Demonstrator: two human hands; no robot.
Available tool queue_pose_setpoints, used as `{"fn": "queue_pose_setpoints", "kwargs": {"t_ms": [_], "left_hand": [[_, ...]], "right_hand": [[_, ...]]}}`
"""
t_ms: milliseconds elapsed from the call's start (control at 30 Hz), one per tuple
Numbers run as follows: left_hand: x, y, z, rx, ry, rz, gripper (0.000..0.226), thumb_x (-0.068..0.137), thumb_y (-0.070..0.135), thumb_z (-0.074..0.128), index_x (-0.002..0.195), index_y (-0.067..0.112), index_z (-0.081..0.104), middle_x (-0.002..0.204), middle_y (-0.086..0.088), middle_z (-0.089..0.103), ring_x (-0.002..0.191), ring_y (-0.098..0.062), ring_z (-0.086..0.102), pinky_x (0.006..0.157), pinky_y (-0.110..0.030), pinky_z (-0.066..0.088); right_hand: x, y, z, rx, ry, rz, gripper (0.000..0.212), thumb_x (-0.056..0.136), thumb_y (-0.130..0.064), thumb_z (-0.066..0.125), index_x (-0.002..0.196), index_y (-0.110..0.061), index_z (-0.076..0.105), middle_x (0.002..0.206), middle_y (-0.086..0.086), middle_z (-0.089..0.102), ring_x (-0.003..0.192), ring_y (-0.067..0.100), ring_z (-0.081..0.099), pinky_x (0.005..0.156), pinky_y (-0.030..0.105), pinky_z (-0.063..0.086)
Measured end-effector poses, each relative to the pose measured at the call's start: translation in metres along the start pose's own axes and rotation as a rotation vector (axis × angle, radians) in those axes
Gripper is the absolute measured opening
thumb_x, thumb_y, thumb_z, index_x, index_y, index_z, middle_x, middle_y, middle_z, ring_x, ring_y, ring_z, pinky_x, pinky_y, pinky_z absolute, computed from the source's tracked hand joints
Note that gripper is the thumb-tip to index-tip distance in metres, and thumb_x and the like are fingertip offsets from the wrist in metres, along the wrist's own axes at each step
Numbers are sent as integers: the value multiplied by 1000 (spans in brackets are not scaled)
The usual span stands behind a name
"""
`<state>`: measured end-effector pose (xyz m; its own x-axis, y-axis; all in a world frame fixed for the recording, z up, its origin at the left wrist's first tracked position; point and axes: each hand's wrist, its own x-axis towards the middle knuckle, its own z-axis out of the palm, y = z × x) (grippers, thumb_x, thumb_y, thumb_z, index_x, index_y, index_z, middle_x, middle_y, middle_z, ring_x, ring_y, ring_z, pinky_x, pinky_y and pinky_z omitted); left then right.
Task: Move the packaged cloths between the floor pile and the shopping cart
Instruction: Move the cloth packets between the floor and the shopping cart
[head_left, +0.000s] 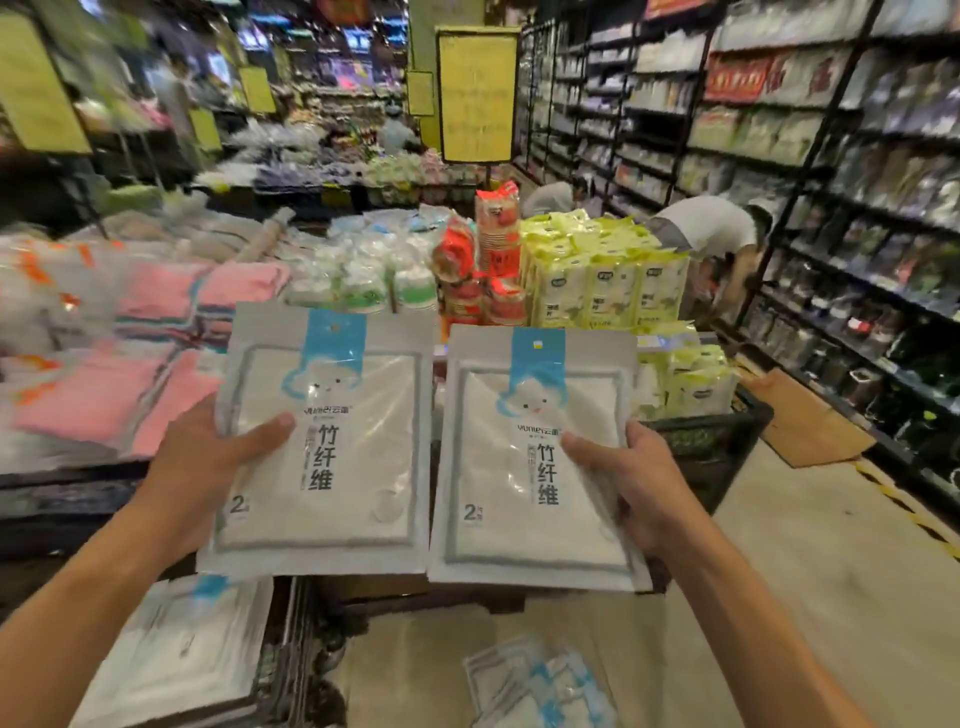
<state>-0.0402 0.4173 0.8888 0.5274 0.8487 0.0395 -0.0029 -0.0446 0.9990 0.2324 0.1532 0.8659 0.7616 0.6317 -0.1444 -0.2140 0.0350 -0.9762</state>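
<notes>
Store aisle, tan floor (810, 597). Tall dark shelving (779, 156) along right side, stocked; low display table (78, 483) at left with folded pink towels (161, 364). Yellow-green packs (602, 270) stacked mid-aisle, red packs (493, 249) beside them. Dark shopping cart (711, 441) behind right hand, contents partly hidden. Two people bent over near shelving (faces not noted).

Count: 2 packaged cloths held upright, side by side, edges nearly touching. More in a floor pile (540, 680) below (blurred, number unclear); another stack (182, 654) at lower left.

Left hand (208, 467) grips left package (324, 441) at its left edge, thumb across front. Right hand (634, 483) grips right package (535, 462) at its right edge, thumb on front, fingers behind.
</notes>
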Motion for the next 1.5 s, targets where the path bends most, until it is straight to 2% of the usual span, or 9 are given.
{"fn": "queue_pose_setpoints", "kwargs": {"t_ms": [200, 467, 600, 700, 800, 1033, 1200, 1333, 1500], "left_hand": [[-93, 8, -63, -49, 275, -32, 30, 79, 4, 74, 108, 11, 69, 100, -13, 78, 81, -24, 77, 69, -40, 64], [-169, 7, -157, 23, 481, 18, 26, 85, 4, 73, 108, 15, 67, 91, -3, 79, 79, -23, 77, 57, -30, 61], [-194, -6, -225, 9, 558, -33, 27, 84, 8, 76, 109, 12, 67, 95, -9, 79, 84, -31, 77, 65, -43, 63], [-204, -16, -267, -12, 584, -72, 37, 83, 11, 78, 116, 8, 64, 101, -13, 78, 90, -38, 75, 80, -56, 60], [-214, -24, -316, -22, 606, -100, 29, 85, 9, 77, 111, 12, 65, 97, -11, 79, 83, -33, 76, 76, -51, 61], [-213, -44, -405, -62, 587, -172, 34, 84, 8, 76, 116, 10, 62, 100, -15, 78, 88, -37, 76, 74, -51, 62], [-195, -56, -440, -32, 467, -183, 58, 73, 24, 88, 121, 7, 61, 105, -17, 77, 89, -38, 76, 73, -53, 62], [-169, -62, -457, -71, 407, -205, 87, 52, 37, 90, 127, 8, 59, 109, -18, 76, 93, -41, 75, 71, -54, 63], [-127, -76, -469, -104, 466, -240, 64, 68, 14, 87, 124, 4, 59, 103, -17, 77, 84, -35, 77, 60, -42, 64]], "right_hand": [[-26, 4, 45, -7, -209, 20, 33, 87, -6, 78, 118, -3, 68, 103, 17, 79, 95, 40, 77, 83, 58, 62], [-62, 16, 133, -54, -410, 29, 29, 88, -4, 77, 115, 0, 69, 102, 19, 79, 90, 38, 77, 77, 49, 64], [-86, 33, 198, -92, -503, 40, 29, 87, -5, 77, 115, -3, 70, 103, 17, 79, 91, 37, 78, 80, 48, 62], [-99, 43, 237, -89, -536, 55, 31, 87, -5, 77, 117, -3, 70, 103, 17, 79, 90, 37, 78, 74, 45, 63], [-117, 57, 290, -101, -553, 60, 27, 88, -4, 75, 114, -4, 70, 101, 15, 80, 88, 34, 79, 69, 41, 64], [-141, 92, 379, -110, -555, 136, 37, 87, -7, 77, 121, -3, 65, 105, 16, 79, 93, 37, 78, 82, 52, 62], [-134, 106, 416, -103, -518, 179, 36, 85, -1, 77, 119, -1, 65, 103, 17, 79, 90, 37, 78, 66, 42, 65], [-114, 116, 439, -135, -495, 201, 41, 84, -4, 79, 122, -1, 63, 105, 17, 79, 92, 38, 78, 83, 54, 62], [-75, 138, 465, -122, -483, 263, 44, 84, -4, 79, 124, -1, 61, 107, 19, 78, 97, 42, 76, 91, 63, 58]]}}
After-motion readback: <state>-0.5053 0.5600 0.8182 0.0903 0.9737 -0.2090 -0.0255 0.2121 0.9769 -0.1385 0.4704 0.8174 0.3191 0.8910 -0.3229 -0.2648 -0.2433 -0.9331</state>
